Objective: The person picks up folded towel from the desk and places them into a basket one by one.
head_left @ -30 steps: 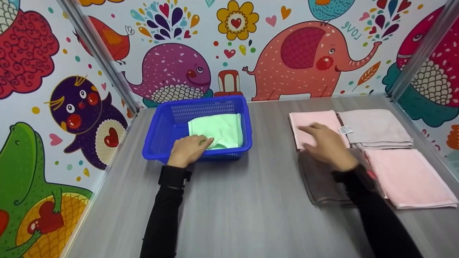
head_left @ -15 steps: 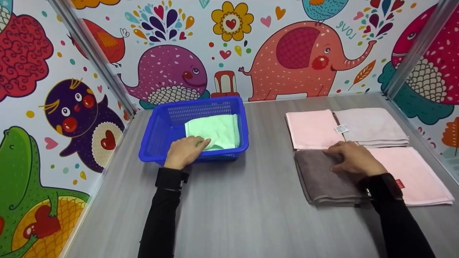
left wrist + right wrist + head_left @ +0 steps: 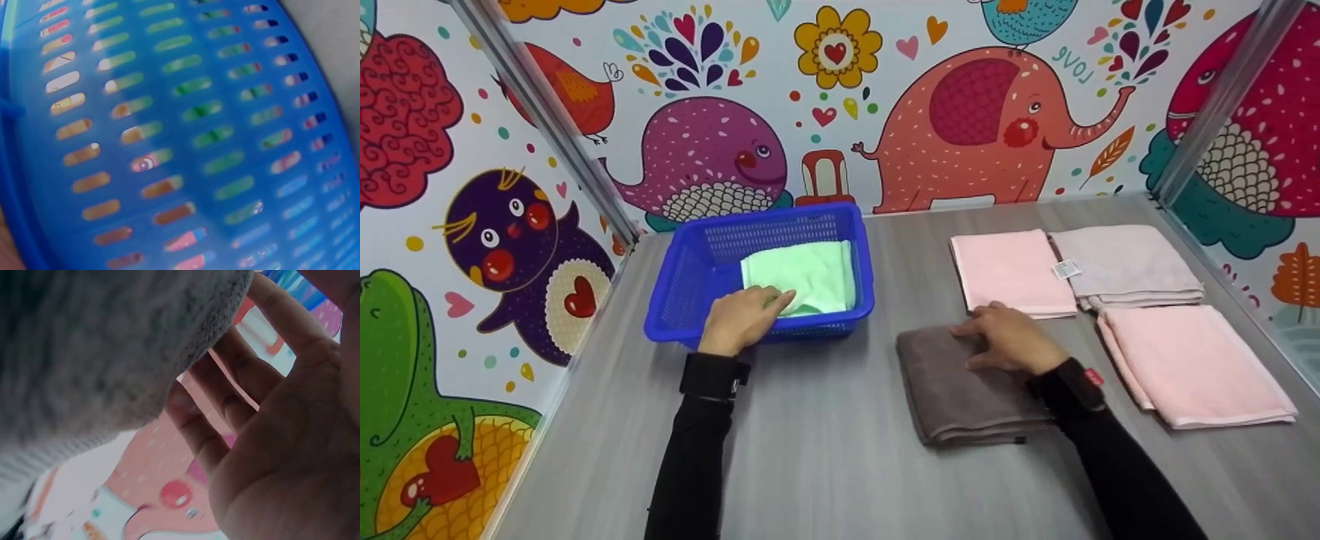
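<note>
Though one basket (image 3: 684,281), five towels (image 3: 934,375)

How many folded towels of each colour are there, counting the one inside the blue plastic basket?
Pink folded towels: 2
Pale greyish-pink folded towel: 1
Dark grey-brown folded towel: 1
Mint-green folded towel, in the basket: 1
Total: 5

Your left hand (image 3: 742,319) grips the near rim of the blue basket (image 3: 667,334), green towel (image 3: 802,274) inside, your right hand (image 3: 1011,341) holds the dark towel (image 3: 960,401) by its far edge, a pink towel (image 3: 1009,270) just beyond
</note>
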Motion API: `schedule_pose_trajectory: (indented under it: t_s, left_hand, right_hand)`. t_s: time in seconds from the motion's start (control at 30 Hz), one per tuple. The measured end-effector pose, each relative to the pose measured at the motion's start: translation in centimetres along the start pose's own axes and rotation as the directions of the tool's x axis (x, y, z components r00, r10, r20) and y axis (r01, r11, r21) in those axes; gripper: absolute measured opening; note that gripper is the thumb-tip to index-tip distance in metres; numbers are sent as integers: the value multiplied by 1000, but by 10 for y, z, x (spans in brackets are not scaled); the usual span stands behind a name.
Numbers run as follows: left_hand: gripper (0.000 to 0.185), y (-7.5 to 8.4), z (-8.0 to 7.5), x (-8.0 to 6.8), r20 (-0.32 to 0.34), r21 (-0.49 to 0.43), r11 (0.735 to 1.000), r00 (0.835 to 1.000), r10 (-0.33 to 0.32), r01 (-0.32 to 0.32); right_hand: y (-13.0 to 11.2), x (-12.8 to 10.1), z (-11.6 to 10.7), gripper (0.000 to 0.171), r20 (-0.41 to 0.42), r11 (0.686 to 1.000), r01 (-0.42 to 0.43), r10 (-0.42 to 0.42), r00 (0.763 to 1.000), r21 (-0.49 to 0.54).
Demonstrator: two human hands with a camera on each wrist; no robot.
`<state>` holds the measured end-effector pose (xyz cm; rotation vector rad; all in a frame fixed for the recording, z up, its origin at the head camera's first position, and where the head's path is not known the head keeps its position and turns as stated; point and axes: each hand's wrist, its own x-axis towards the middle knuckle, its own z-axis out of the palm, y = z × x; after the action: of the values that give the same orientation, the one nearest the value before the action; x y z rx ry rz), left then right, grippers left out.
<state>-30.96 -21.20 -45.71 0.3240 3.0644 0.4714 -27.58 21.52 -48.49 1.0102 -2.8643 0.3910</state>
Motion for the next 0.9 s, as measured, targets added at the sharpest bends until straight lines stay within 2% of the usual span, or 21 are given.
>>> schedule_pose_trajectory:
  t_s: [0.13, 0.37, 0.47, 0.53, 0.57, 0.63, 0.67, 0.7, 0.73, 0.77, 0.8, 0.9]
  left_hand:
    - [67, 1, 0, 0, -8, -2, 1000, 1000, 4, -4]
    - [67, 0, 0, 2, -12, -14, 1000, 1000, -20, 20]
    - [61, 4, 1, 1, -90, -25, 999, 996, -25, 23]
    - [54, 12, 1, -1, -210, -18, 1000, 978, -15, 12]
    - [50, 17, 1, -3, -280, -22, 1000, 960, -9, 3]
    - [40, 33, 1, -8, -411, -45, 998, 911, 12, -33]
    - [33, 42, 2, -12, -458, -63, 996, 889, 31, -68]
    - [28, 51, 4, -15, -481, -73, 991, 874, 63, -112]
    - [23, 61, 5, -19, -485, -88, 983, 869, 97, -159]
    - [21, 71, 8, -22, -465, -104, 974, 876, 131, -201]
    - [23, 79, 11, -26, -427, -113, 966, 889, 163, -231]
    - [32, 98, 22, -36, -262, -106, 964, 942, 211, -245]
  right_hand:
    - [-24, 19, 8, 53, -7, 999, 45, -46, 999, -13]
    - [-48, 39, 18, 51, 25, 1000, 19, -19, 1000, -5]
    - [-48, 38, 21, 51, 19, 1000, 23, -23, 1000, 16]
    - [-45, 37, 22, 52, 14, 999, 25, -25, 1000, 46]
    - [-43, 36, 23, 52, 13, 997, 30, -31, 999, 68]
    - [-39, 34, 22, 52, 21, 990, 43, -46, 999, 131]
    - [-36, 34, 20, 51, 24, 985, 49, -53, 998, 165]
    - [-33, 33, 18, 51, 28, 978, 49, -55, 998, 202]
    - [-29, 32, 16, 51, 25, 973, 54, -61, 998, 226]
    - [-25, 32, 13, 52, 24, 968, 54, -61, 998, 245]
    - [-21, 31, 10, 53, 26, 965, 45, -53, 998, 259]
    - [-8, 27, 3, 58, 43, 964, 8, -20, 999, 267]
